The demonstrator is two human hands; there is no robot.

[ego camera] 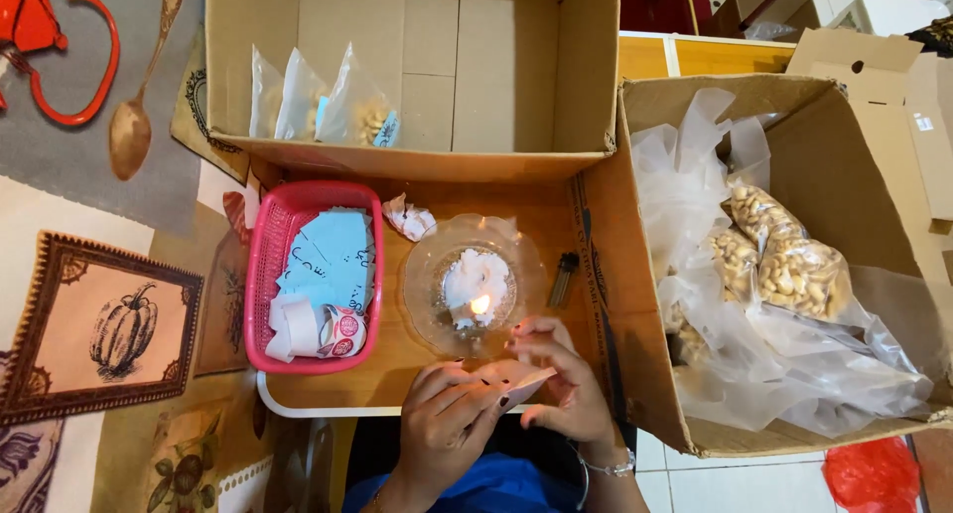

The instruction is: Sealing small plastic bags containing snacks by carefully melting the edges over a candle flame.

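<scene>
My left hand [452,414] and my right hand [561,379] together hold a small clear plastic packet [516,382] close to a lit candle stub [476,293]. The candle sits in white melted wax on a clear glass plate [425,285] on a small wooden tray table [397,364]. The flame burns just above my fingertips. My right wrist wears a thin bracelet [608,466].
A pink basket [263,275] of blue paper slips and sticker rolls stands left of the plate. An open cardboard box [407,160] behind holds three sealed packets. A box [635,354] at right holds bags of nuts [784,265]. A dark lighter [563,278] lies beside the plate.
</scene>
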